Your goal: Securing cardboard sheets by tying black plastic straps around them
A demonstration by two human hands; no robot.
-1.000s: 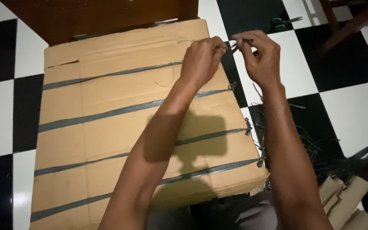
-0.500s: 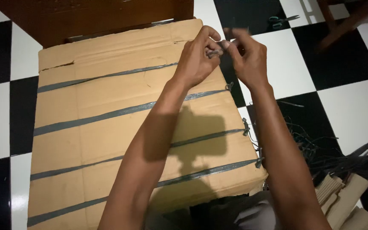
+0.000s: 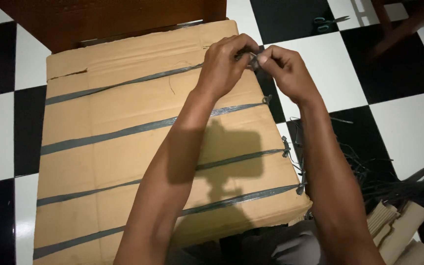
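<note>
A large brown cardboard box (image 3: 123, 157) lies flat on the checkered floor, bound crosswise by several grey plastic straps (image 3: 123, 131). My left hand (image 3: 224, 61) and my right hand (image 3: 285, 68) meet at the box's far right corner. Both pinch the end of the farthest strap (image 3: 252, 58) between thumb and fingers, just above the box edge. The strap's knot itself is mostly hidden by my fingers. Three other straps end in small knots (image 3: 285, 146) along the right edge.
Black and white floor tiles (image 3: 408, 132) surround the box. A brown wooden piece (image 3: 99, 19) stands behind it. Scissors with teal handles (image 3: 326, 22) lie on the floor at the top right. Loose dark straps (image 3: 398, 191) and cardboard scraps (image 3: 403, 235) pile at the lower right.
Both hands have drawn closer together and shifted slightly left over the box corner, tightening their pinch on the strap end. The box has not moved.
</note>
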